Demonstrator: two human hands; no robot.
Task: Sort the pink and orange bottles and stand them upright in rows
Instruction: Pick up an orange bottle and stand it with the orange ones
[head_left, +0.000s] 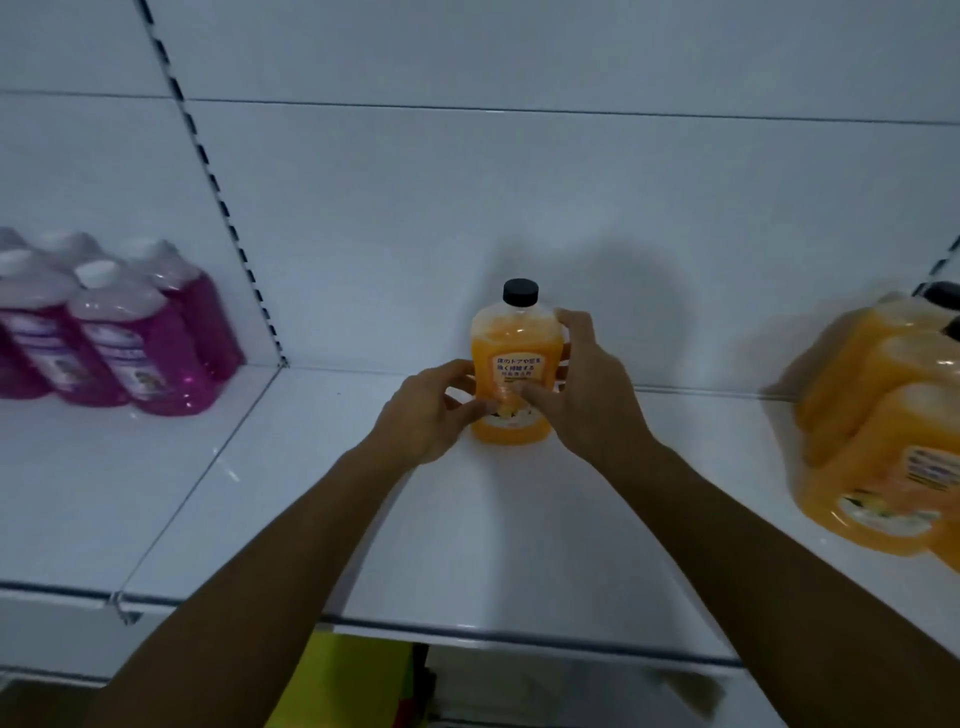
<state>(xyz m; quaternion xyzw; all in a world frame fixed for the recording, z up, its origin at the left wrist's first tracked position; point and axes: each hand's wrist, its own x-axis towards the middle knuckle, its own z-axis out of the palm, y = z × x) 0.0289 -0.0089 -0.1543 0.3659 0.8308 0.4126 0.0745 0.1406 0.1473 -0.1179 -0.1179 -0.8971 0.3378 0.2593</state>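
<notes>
Below the front lip of the shelf something yellow-green shows, too dim to name. Up on the shelf, both forearms reach in from the front edge toward its middle, closing on a single orange bottle. It stands upright near the back edge, black cap on top, label facing out. The left hand has curled fingers at the bottle's lower left side; the right hand wraps the right flank, thumb across the label. That's a two-sided hold, likely to square it and keep it from tipping. Off toward the right end the other orange bottles crowd together, so this one probably belongs there. At the left, past the upright, the pink bottles stand grouped near the back.
</notes>
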